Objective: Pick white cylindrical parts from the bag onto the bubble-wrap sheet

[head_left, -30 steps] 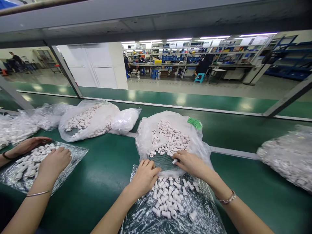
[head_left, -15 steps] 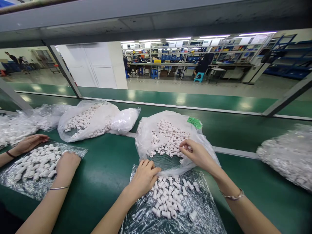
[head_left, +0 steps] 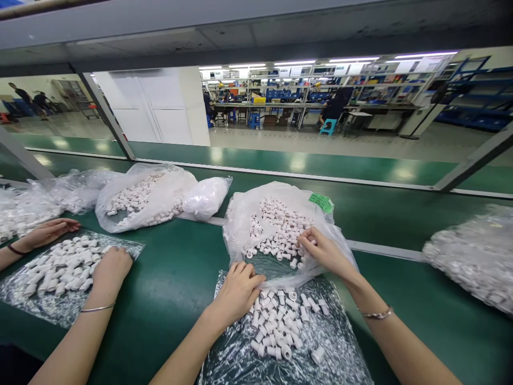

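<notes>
A clear plastic bag [head_left: 244,214] lies open towards me, with many small white plastic pipe fittings [head_left: 280,216] inside. My right hand [head_left: 323,251] reaches into its mouth from the right, thumb and fingers pinched at the edge of the heap; whatever is between the fingertips is too small to make out. At the bag's front left lip, my left hand [head_left: 238,291] has its fingers curled over the film, holding it down. Just below, a loose pile of the same fittings [head_left: 276,326] is spread on a shiny flat plastic sheet [head_left: 332,353].
To the left, a co-worker's hands [head_left: 112,270] flank white fittings [head_left: 70,264] on another plastic sheet. Behind them stand an open bag of fittings [head_left: 172,187] and a small full bag [head_left: 208,198]. A large filled bag [head_left: 473,262] lies right on the green table [head_left: 172,283].
My right hand has shifted slightly within the bag's mouth, and a few fittings near it lie differently. My left hand stays in place on the bag's lip.
</notes>
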Available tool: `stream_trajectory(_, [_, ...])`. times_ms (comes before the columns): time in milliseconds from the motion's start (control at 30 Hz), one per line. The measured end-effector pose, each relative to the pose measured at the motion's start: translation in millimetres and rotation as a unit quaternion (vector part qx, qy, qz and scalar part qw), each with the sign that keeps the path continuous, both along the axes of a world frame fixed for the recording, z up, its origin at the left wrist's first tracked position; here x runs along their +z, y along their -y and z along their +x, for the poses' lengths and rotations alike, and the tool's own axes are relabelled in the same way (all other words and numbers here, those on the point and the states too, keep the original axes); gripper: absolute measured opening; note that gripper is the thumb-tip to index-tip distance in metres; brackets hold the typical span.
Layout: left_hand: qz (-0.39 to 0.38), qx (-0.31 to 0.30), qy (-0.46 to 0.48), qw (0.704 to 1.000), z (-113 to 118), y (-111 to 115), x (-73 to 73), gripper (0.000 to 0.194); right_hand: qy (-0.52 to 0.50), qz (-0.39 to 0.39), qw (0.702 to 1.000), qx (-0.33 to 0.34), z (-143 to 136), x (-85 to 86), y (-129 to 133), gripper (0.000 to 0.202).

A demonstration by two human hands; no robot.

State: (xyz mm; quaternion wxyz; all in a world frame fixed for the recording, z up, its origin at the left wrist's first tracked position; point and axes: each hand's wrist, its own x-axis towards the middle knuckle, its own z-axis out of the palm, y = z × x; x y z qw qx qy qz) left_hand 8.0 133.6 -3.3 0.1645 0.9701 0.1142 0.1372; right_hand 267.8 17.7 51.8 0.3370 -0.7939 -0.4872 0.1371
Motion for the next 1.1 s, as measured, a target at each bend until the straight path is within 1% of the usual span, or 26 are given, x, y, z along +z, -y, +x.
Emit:
stream_trajectory(33, [0.0,0.001,0.001,1.0,0.1,0.0,-0.1,0.026,0.009,-0.003,1.0,-0.001,-0.8,-0.7,-0.2,0.026])
stream_trajectory(100, [0.002,0.0,0.001,1.0,0.4,-0.2,-0.3,0.026,0.064,-0.043,0.997,0.014,-4.4,-4.0,-0.8,0.024])
stream_trajectory(200, [0.003,-0.001,0.0,1.0,1.0,-0.6,-0.5,0.026,0.192,-0.109,0.974,0.048,-11.3,-10.2,-1.9,0.025])
stream_trajectory(267, [0.002,0.0,-0.001,1.0,1.2,-0.6,-0.4,0.026,0.242,-0.127,0.959,0.074,-14.5,-13.3,-2.2,0.024])
stream_trajectory(367, [0.001,-0.001,-0.001,1.0,0.9,0.0,0.1,0.026,0.252,-0.143,0.951,0.104,-16.3,-16.4,-1.3,0.02])
stream_trajectory(467, [-0.001,0.0,-0.003,1.0,0.4,0.5,0.5,0.026,0.229,-0.137,0.957,0.11,-16.0,-16.5,0.0,0.019])
stream_trajectory(533, [-0.001,0.001,-0.004,1.0,0.3,0.5,0.6,0.025,0.171,-0.112,0.974,0.098,-15.1,-13.1,0.2,0.022])
stream_trajectory(567, [-0.001,0.0,-0.005,1.0,0.3,0.4,0.5,0.025,0.116,-0.094,0.984,0.096,-14.3,-10.0,0.2,0.025])
stream_trajectory(600, [-0.001,-0.001,-0.005,1.0,0.3,0.2,0.4,0.025,0.042,-0.073,0.992,0.097,-13.3,-6.1,0.3,0.028])
stream_trajectory(633, [0.0,-0.002,-0.005,1.0,0.5,-0.1,0.3,0.024,-0.047,-0.051,0.993,0.1,-12.0,-1.8,0.5,0.031])
stream_trajectory(667, [0.001,-0.003,-0.004,1.0,0.6,-0.4,0.0,0.024,-0.143,-0.026,0.984,0.103,-10.5,2.9,0.9,0.034])
stream_trajectory(700, [0.002,-0.003,-0.004,1.0,0.8,-0.6,-0.3,0.024,-0.234,-0.001,0.967,0.104,-9.0,7.4,1.4,0.036])
stream_trajectory(767, [0.0,-0.002,-0.003,1.0,1.0,-1.0,-1.0,0.025,-0.374,0.058,0.921,0.09,-6.7,15.4,2.6,0.038])
stream_trajectory(800, [-0.001,0.0,-0.003,1.0,1.0,-1.0,-1.3,0.025,-0.415,0.087,0.902,0.083,-6.1,18.6,3.2,0.038])
stream_trajectory(833, [-0.002,0.001,-0.002,1.0,1.0,-1.0,-1.6,0.025,-0.438,0.109,0.889,0.079,-6.0,21.0,3.5,0.038])
stream_trajectory(867, [-0.003,0.002,-0.002,1.0,0.9,-1.0,-1.7,0.025,-0.443,0.118,0.885,0.076,-6.5,22.6,3.7,0.039])
stream_trajectory(900, [-0.004,0.002,-0.002,1.0,0.8,-0.9,-1.7,0.026,-0.432,0.111,0.892,0.076,-7.5,23.1,3.6,0.039])
stream_trajectory(933, [-0.003,0.001,-0.003,1.0,0.7,-0.8,-1.6,0.026,-0.4,0.089,0.909,0.08,-9.1,22.4,3.1,0.039])
stream_trajectory(967, [-0.003,0.001,-0.003,1.0,0.6,-0.7,-1.4,0.026,-0.346,0.057,0.933,0.087,-11.3,20.3,2.4,0.038])
stream_trajectory(1033, [-0.002,0.0,-0.002,1.0,0.6,-0.5,-0.8,0.026,-0.169,-0.006,0.981,0.092,-17.1,11.8,0.1,0.038])
stream_trajectory(1067, [-0.001,-0.001,-0.002,1.0,0.6,-0.4,-0.4,0.025,-0.062,-0.031,0.994,0.086,-20.4,5.7,-1.3,0.036])
stream_trajectory(1100, [-0.001,-0.001,-0.001,1.0,0.6,-0.3,-0.1,0.025,0.037,-0.053,0.995,0.077,-23.7,-1.0,-2.8,0.032])
